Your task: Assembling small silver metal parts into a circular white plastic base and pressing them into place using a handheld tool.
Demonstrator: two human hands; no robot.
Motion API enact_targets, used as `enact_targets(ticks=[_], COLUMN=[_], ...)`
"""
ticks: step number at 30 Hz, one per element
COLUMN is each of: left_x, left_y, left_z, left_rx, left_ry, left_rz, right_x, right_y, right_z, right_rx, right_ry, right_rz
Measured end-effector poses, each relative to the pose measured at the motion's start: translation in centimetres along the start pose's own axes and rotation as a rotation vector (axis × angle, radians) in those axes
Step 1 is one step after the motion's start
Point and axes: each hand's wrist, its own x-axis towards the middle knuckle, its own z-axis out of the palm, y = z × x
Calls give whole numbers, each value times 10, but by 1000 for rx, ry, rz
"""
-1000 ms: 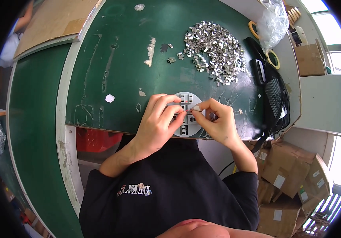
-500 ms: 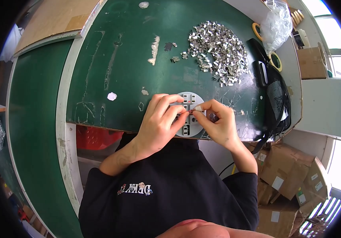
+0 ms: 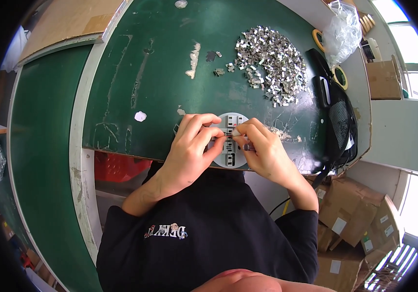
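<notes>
A round grey plate (image 3: 241, 159) with several small raised blocks lies at the table's front edge, partly hidden by my fingers. My left hand (image 3: 192, 145) reaches over its left side. The left thumb and index finger close in at the plate's middle, and the other fingers curve above. From the right, my right hand (image 3: 266, 152) has its fingertips pinched together over the same spot, close to the left fingertips. A wrap of white covers one right fingertip. Whatever tiny piece lies between the fingers is too small and covered to name.
A heap of small silvery metal clips (image 3: 273, 65) spreads over the green table (image 3: 165, 97), with a few loose ones to its left. On the right lie a black mesh bag (image 3: 340, 119), tape rolls (image 3: 339, 77) and a clear plastic bag (image 3: 341, 31). Cardboard boxes (image 3: 355, 209) stand below right.
My right hand has shifted slightly left and turned, its fingers now more folded over the plate's middle. The left hand stays nearly in place. The whole view has shifted slightly.
</notes>
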Motion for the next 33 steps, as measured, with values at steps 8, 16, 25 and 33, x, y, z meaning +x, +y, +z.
enact_targets(ticks=[8, 16, 25, 33], left_x=[-1, -1, -2, 0], left_y=[-1, -1, -6, -6], left_z=[1, 1, -6, -4], left_rx=[-1, 6, -33, 134], left_ry=[12, 3, -148, -412], left_rz=[-22, -12, -21, 19], right_x=[5, 7, 17, 19], right_y=[-5, 0, -17, -10], right_z=[5, 9, -4, 26], right_rx=[-189, -91, 537, 1147], right_ry=[-75, -13, 206, 428], right_rz=[-41, -71, 142, -147])
